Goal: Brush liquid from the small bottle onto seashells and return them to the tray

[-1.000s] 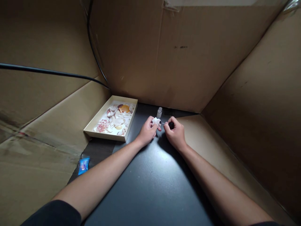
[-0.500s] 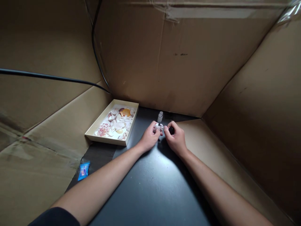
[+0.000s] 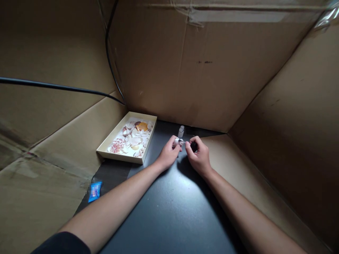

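Note:
My left hand (image 3: 168, 154) is closed on a small white seashell (image 3: 179, 141) with dark ribs, held just over the table. Close on its right, my right hand (image 3: 199, 157) pinches a small brush (image 3: 194, 145) with a black, cap-like handle. Its thin tip points left at the shell; whether the two touch is too small to tell. Behind the hands stands a small glass bottle (image 3: 181, 132), uncapped, with pale contents. To the left, a shallow cream tray (image 3: 123, 157) holds several shells, white, striped and one orange.
The dark table (image 3: 159, 218) is walled by cardboard (image 3: 172, 81) on the left, back and right. A blue packet (image 3: 95, 191) lies by my left forearm. Black cables (image 3: 53, 85) run along the left wall. A cardboard flap (image 3: 233, 158) lies right of my right hand.
The shell has turned slightly in my left hand, and the brush tip now shows beside it. Both hands stay in nearly the same place; the whole view has shifted a little.

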A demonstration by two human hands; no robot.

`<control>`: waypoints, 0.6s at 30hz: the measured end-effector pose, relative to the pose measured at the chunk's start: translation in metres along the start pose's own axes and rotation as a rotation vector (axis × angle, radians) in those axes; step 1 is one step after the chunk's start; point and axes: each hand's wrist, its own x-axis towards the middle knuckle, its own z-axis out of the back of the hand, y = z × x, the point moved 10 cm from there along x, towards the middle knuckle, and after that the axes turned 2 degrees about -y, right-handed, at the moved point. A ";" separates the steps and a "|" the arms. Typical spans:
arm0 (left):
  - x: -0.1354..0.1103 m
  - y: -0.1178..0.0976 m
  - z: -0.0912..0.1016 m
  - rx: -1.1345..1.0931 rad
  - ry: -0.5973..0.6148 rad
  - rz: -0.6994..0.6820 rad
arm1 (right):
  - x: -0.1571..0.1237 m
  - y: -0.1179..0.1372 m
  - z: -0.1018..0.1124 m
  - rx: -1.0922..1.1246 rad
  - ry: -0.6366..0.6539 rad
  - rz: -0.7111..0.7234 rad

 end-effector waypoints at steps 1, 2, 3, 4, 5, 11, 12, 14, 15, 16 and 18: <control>0.000 -0.001 0.000 0.005 0.002 -0.011 | 0.000 0.000 0.000 -0.014 0.005 -0.002; 0.000 -0.001 0.000 0.013 0.003 -0.023 | 0.000 -0.001 0.001 -0.024 -0.006 -0.009; 0.000 -0.002 0.000 0.021 0.003 -0.037 | 0.001 -0.001 0.002 -0.025 -0.019 -0.013; -0.001 -0.003 0.000 0.028 0.004 -0.050 | 0.001 -0.001 0.002 -0.018 -0.028 -0.011; -0.001 -0.003 0.000 0.034 0.005 -0.061 | 0.001 0.000 0.002 -0.007 -0.027 -0.004; -0.002 -0.005 0.000 0.098 0.009 -0.080 | 0.000 0.000 0.002 -0.019 -0.029 0.000; -0.002 -0.006 -0.001 0.107 0.012 -0.082 | -0.001 0.001 0.003 -0.010 -0.037 0.008; -0.002 -0.008 -0.001 0.114 0.013 -0.088 | -0.001 0.004 0.001 0.007 -0.016 0.032; -0.002 -0.009 0.000 0.119 0.008 -0.091 | -0.001 0.005 -0.001 0.008 0.003 0.034; -0.003 -0.010 0.000 0.125 0.001 -0.091 | -0.001 0.004 -0.002 0.002 0.015 0.025; -0.003 -0.011 0.001 0.142 -0.007 -0.088 | 0.000 0.000 0.000 -0.010 0.000 -0.013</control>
